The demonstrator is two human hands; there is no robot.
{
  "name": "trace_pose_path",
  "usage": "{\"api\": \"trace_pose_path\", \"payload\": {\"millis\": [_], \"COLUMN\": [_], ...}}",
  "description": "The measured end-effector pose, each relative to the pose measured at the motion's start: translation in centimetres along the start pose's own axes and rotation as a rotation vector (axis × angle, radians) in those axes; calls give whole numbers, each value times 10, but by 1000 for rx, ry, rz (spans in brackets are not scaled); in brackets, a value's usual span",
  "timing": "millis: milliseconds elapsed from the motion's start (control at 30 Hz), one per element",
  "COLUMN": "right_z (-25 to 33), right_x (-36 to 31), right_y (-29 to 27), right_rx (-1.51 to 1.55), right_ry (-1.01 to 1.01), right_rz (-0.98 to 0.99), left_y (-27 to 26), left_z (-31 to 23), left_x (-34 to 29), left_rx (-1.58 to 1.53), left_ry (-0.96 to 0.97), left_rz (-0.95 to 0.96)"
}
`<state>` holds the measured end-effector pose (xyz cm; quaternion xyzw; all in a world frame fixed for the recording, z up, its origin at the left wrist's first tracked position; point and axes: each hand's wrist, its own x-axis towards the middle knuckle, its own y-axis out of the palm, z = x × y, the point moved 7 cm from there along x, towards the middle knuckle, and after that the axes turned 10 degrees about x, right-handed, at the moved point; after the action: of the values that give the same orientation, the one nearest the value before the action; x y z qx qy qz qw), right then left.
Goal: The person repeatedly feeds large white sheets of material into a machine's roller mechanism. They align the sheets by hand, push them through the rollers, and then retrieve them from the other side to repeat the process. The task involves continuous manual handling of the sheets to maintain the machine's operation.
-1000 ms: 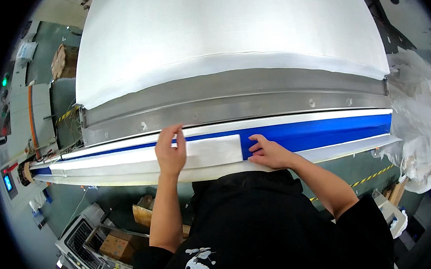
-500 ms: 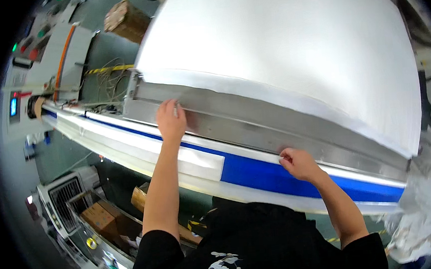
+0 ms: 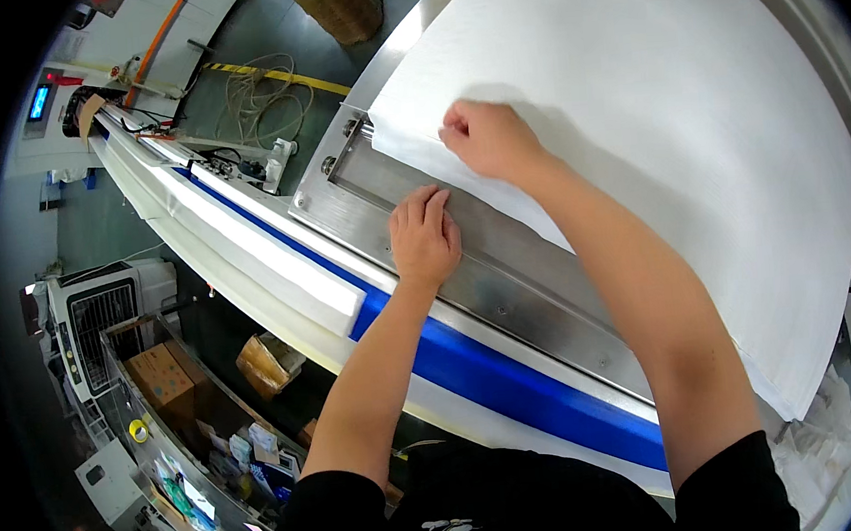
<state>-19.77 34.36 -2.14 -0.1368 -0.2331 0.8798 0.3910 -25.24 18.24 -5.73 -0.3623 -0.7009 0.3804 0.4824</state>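
Observation:
My left hand (image 3: 425,236) rests on the bare metal strip (image 3: 502,282) along the front of the machine bed, its fingers bent and close together. Whatever may be under those fingertips is hidden. Farther up and to the right, my right hand (image 3: 489,139) is closed over the near left part of a broad white sheet (image 3: 668,61) and casts a shadow on it. Its curled fingers conceal anything they might hold. The sheet's loose near edge overlaps the metal strip.
A long blue band (image 3: 513,383) and a white padded strip (image 3: 289,293) run along the bed's front. Coiled cable (image 3: 261,104) lies on the floor beyond the left end. A cart holds a cardboard box (image 3: 160,378). Crumpled clear plastic (image 3: 825,450) hangs at the right.
My right hand has gone from the front edge up and left to the white sheet. My left hand remains on the metal strip. The whole view has shifted and turned.

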Motion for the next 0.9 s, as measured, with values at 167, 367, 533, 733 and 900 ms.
{"api": "trace_pose_path", "payload": {"millis": [167,367,533,733,900], "right_z": [-4,-8,-6,-9,-12], "right_x": [42,44,39,40,42], "right_y": [5,6,4,2,0], "right_rx": [-35,-122,-193,-215,-216], "right_ry": [4,40,-32,-55,-62], "right_rz": [-19,-54,-129,-156,-168], "left_y": [1,4,-9,-14,-4], "left_z": [2,4,19,49,52], "left_x": [2,1,21,83,91], "left_rx": [-8,-34,-42,152,219], "left_ry": [-24,-43,-50,96,170], "left_rz": [9,39,-34,-208,-132]}}
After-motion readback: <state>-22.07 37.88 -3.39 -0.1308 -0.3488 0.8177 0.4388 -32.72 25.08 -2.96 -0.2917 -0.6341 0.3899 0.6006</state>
